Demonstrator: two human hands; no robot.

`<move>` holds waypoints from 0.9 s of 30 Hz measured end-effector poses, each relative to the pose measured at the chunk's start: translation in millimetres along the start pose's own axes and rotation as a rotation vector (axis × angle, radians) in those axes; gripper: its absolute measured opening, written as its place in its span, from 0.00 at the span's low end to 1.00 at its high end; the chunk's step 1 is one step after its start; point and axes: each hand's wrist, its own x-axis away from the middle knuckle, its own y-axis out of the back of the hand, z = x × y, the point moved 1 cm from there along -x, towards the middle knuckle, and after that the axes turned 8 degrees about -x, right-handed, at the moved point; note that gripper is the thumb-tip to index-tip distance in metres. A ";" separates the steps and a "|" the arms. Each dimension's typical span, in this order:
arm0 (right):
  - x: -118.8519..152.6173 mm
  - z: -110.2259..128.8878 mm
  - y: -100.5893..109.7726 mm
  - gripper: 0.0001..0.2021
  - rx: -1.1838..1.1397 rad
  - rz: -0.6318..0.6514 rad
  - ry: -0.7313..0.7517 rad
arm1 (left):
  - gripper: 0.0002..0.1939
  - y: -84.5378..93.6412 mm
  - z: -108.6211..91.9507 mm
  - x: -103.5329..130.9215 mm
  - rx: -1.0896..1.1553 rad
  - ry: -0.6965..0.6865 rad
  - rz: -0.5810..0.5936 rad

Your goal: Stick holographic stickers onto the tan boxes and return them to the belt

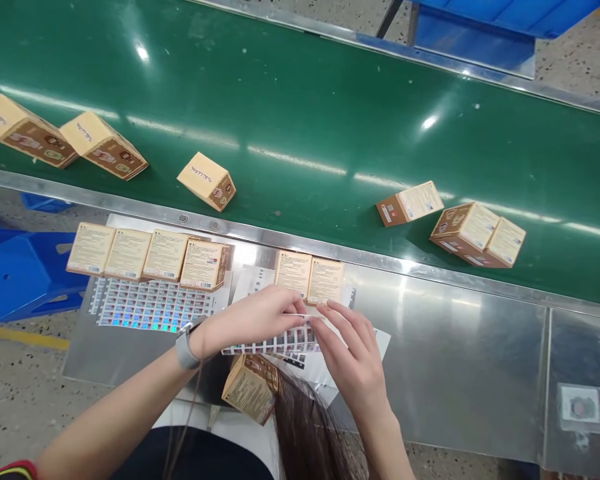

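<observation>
My left hand (270, 312), with a grey watch band on the wrist, grips the upper edge of a sticker sheet (275, 343) printed with rows of small labels. The sheet is lifted and curled. At the sheet's right end, the thumb and forefinger of my right hand (353, 343) pinch its edge, the other fingers bent above. Whether a single sticker is between those fingertips is too small to tell. Two tan boxes (309, 277) stand side by side just beyond my hands. Nearer my body, another tan box (251, 389) is tilted, partly covered by hair.
Several tan boxes (147, 255) stand in a row at the left, behind a shiny sticker sheet (150, 305). Past the metal rim, more boxes (207, 180) lie on a green conveyor belt (290, 120). A small clear packet (583, 408) lies on the metal table (460, 360).
</observation>
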 end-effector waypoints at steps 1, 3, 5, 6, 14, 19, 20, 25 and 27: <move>2.9 -1.5 -1.2 0.18 -0.029 -0.024 0.002 | 0.07 0.3 2.1 -2.5 0.028 0.011 0.021; 6.9 -5.9 -2.5 0.15 -0.134 -0.069 -0.055 | 0.07 0.8 5.9 -6.0 0.036 0.028 0.044; 8.7 -14.4 -3.0 0.07 -0.278 -0.136 -0.249 | 0.06 0.2 8.9 -7.8 -0.032 0.019 0.028; 9.2 -20.6 -3.8 0.03 -0.352 -0.188 -0.399 | 0.06 -0.8 9.8 -8.3 -0.091 -0.011 0.006; 1.6 -69.4 -33.1 0.16 -0.802 -0.451 -1.076 | 0.07 -26.5 11.3 -16.3 -0.540 -0.320 -0.021; -2.4 -71.7 -45.5 0.18 -0.842 -0.504 -1.105 | 0.07 -31.7 13.2 -20.6 -0.626 -0.264 0.010; -2.3 -71.8 -46.7 0.18 -0.826 -0.511 -1.105 | 0.07 -31.6 13.6 -20.7 -0.622 -0.264 0.002; -3.4 -67.1 -50.5 0.18 -0.627 -0.526 -1.078 | 0.09 -32.8 16.9 -21.6 -0.587 -0.293 -0.026; -4.8 -63.3 -52.0 0.18 -0.504 -0.516 -1.048 | 0.09 -33.8 17.4 -22.5 -0.586 -0.295 -0.032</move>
